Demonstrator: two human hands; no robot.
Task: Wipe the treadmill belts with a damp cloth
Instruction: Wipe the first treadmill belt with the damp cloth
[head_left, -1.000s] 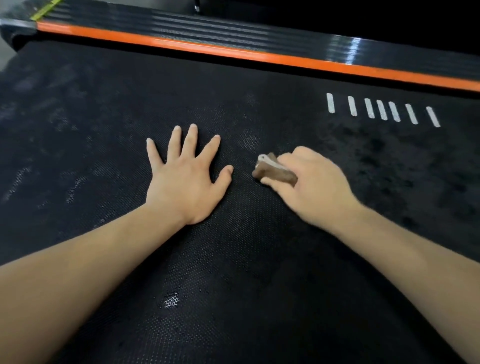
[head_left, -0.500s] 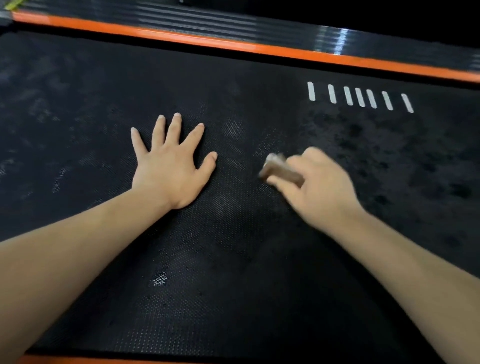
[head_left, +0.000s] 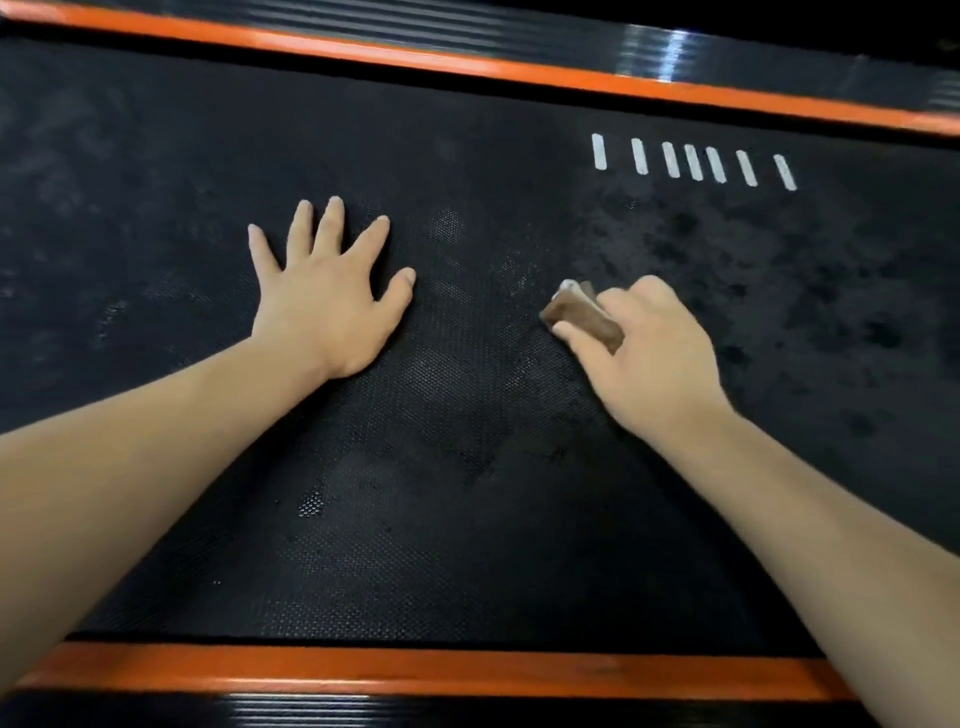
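Cloth (head_left: 583, 318) pinched in right hand (head_left: 660, 364) on belt (head_left: 467, 545); left hand (head_left: 327, 312) flat, fingers (head_left: 332, 223) spread.

Bare belt (head_left: 467, 519) lies open between the left hand (head_left: 327, 306), pressed flat on it, and the right hand (head_left: 654, 358) gripping the cloth (head_left: 582, 317). An orange-edged far rail (head_left: 467, 62) and near rail (head_left: 415, 670) border it.

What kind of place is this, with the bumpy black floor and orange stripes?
Probably a gym or workout room. The bumpy black surface looks like a treadmill belt, edged by orange side rails, with white marks printed on it. The right hand grips a cloth.
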